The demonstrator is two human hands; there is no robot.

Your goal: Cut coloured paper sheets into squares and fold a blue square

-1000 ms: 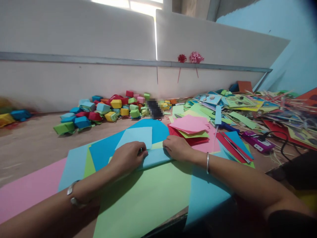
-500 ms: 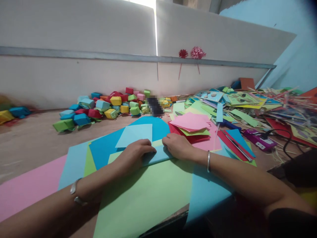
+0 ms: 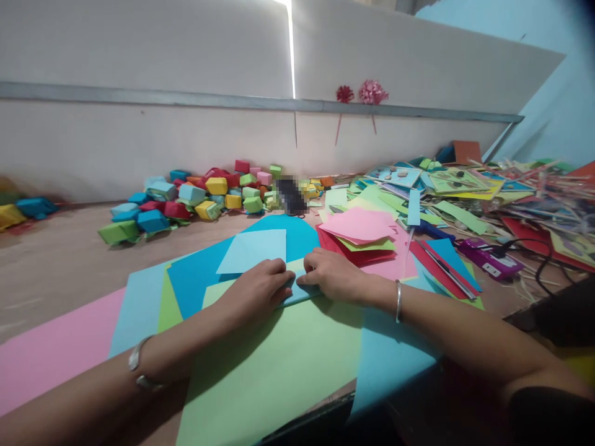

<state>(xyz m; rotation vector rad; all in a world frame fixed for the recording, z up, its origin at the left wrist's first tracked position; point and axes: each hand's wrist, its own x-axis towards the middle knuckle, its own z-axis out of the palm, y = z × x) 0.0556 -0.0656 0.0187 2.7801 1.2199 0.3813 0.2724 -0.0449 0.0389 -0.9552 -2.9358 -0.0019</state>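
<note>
Big green sheet [image 3: 279, 359] up front, with a folded blue paper [image 3: 300, 295] lying on it. The left hand [image 3: 258, 286] and right hand [image 3: 335, 277] are both on that blue piece, fingertips nearly meeting, though I can't tell if they're pinching it or just pressing. Just past them: a pale blue square [image 3: 258, 249] and a pink-topped stack [image 3: 360, 224]. Further back, colorful blocks [image 3: 216, 186], then two flowers [image 3: 373, 93] by a rail [image 3: 186, 97].

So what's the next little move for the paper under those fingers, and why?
Maybe slide the left grip and right grip apart along the light blue paper, pressing it down: it looks folded, and both rest on it, close together.
</note>
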